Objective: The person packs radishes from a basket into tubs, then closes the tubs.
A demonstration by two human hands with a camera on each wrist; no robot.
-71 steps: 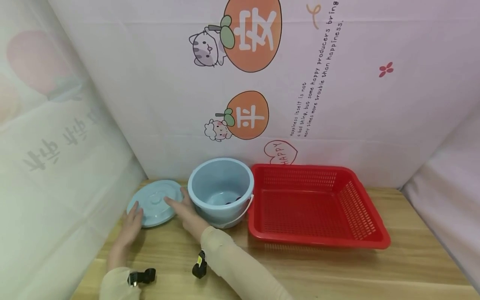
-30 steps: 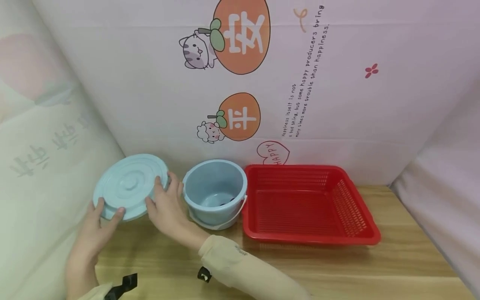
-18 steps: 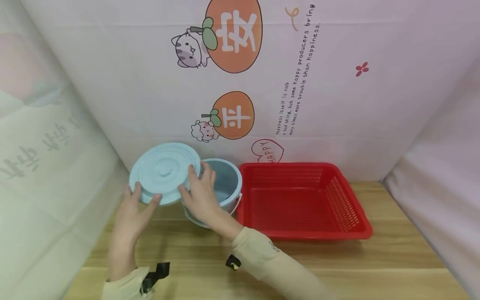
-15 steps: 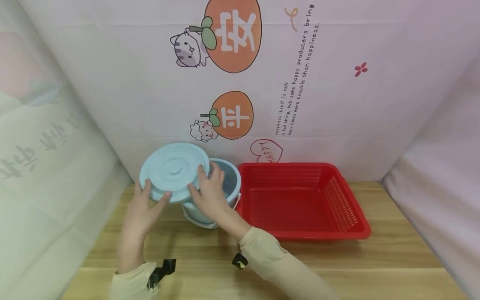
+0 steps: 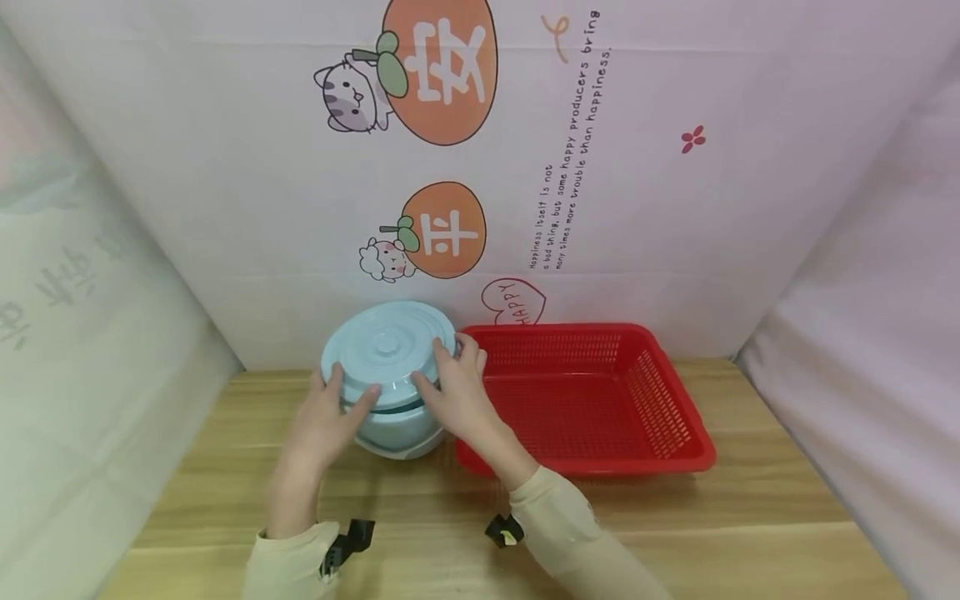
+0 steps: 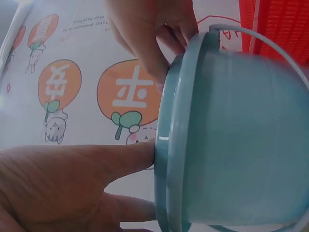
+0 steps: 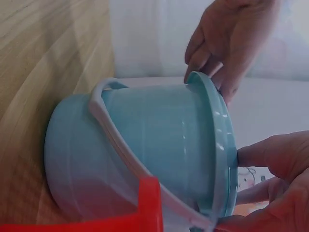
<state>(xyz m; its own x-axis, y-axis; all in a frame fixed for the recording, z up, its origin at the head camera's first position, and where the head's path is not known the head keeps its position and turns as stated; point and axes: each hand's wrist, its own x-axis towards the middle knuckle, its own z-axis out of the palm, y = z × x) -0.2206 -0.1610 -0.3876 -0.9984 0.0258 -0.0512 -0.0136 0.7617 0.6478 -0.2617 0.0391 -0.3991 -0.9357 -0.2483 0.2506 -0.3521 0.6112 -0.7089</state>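
A round light-blue lid (image 5: 387, 343) with a raised centre knob lies over the mouth of a light-blue bucket (image 5: 401, 432). In the head view a thin dark gap shows between the two at the front. My left hand (image 5: 321, 421) grips the lid's rim on the left, thumb on top. On the opposite side my right hand (image 5: 463, 392) holds the rim, also thumb uppermost. The bucket's pale handle (image 7: 123, 150) hangs down along its side in the right wrist view. The lid hides the bucket's inside.
A red perforated basket (image 5: 592, 467) stands just right of the bucket on the wooden table (image 5: 450, 533). Behind them hangs a white printed cloth (image 5: 637, 208), and more cloth encloses the left and right sides.
Both hands have lifted the lid from the table left of the bucket, carried it right and lowered it over the bucket's mouth. The head view has shifted slightly.
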